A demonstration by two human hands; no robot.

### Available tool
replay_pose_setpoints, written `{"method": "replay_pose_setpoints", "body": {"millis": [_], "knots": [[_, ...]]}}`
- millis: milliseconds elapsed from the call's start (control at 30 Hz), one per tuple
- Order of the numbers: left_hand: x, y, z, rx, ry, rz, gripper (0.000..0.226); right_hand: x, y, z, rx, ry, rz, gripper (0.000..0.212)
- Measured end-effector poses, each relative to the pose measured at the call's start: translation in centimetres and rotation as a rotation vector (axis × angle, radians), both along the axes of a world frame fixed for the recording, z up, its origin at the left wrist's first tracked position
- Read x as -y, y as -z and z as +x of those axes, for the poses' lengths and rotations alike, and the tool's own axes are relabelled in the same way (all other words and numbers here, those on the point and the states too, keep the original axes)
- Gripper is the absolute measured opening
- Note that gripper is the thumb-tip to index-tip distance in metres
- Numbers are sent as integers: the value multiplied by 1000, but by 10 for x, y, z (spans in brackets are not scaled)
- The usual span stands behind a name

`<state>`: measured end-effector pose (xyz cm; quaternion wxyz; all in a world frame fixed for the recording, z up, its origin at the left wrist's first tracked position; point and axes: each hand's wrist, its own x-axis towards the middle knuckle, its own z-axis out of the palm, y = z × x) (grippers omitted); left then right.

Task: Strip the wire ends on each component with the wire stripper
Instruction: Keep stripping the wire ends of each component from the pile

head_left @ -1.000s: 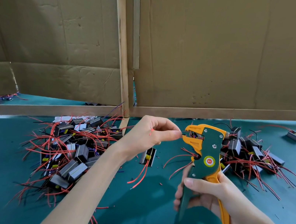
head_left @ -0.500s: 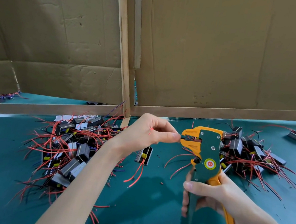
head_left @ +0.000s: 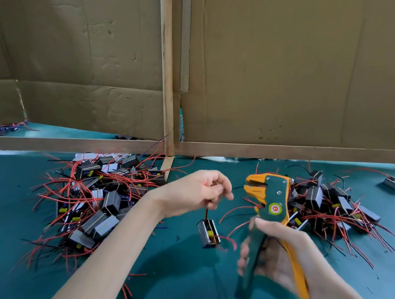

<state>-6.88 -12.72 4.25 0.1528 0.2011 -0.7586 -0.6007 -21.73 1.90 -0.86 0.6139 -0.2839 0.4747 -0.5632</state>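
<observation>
Half a second ago the left hand (head_left: 192, 192) was feeding a wire end into the mouth of the wire stripper (head_left: 273, 202). Now that hand has pulled back to the left, a clear gap separates it from the tool, and the component (head_left: 208, 232) has dropped lower beneath it. The stripper has barely shifted.

Left thumb and forefinger pinch the top of a red wire (head_left: 206, 214), and the other fingers (head_left: 220, 191) are curled in above the palm. The component hangs from this wire below the hand, over the teal worktop (head_left: 180, 296). It is a small dark block with a yellow part, tilted, and a second red lead curls off to its right. Whether it touches the worktop cannot be told.

The right hand (head_left: 280, 258) holds the stripper by its handles, thumb across the front and fingers wrapped round the green handle; these are blurred. The orange handle lies against the palm, spread apart from the green one.

The tool stands nearly upright, with its long axis running from the handles near the person up to the head. Its orange mouth faces left, toward the left hand.

One heap of components (head_left: 95, 200) lies to the left and another heap (head_left: 324, 205) behind the stripper, both in front of cardboard panels (head_left: 295, 61).
</observation>
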Motion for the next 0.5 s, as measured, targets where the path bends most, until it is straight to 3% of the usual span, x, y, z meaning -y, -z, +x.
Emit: {"method": "replay_pose_setpoints", "body": {"millis": [167, 267, 367, 500], "knots": [[11, 29, -11, 206, -155, -276, 26, 4, 6, -11, 89, 61, -24, 36], [14, 44, -14, 196, -191, -288, 13, 3, 5, -17, 103, 98, -35, 48], [17, 54, -16, 212, -194, -298, 24, 1, 2, -18, 177, 83, -45, 48], [24, 67, -18, 274, -317, -540, 16, 1, -1, -17, 241, 77, -58, 47]]}}
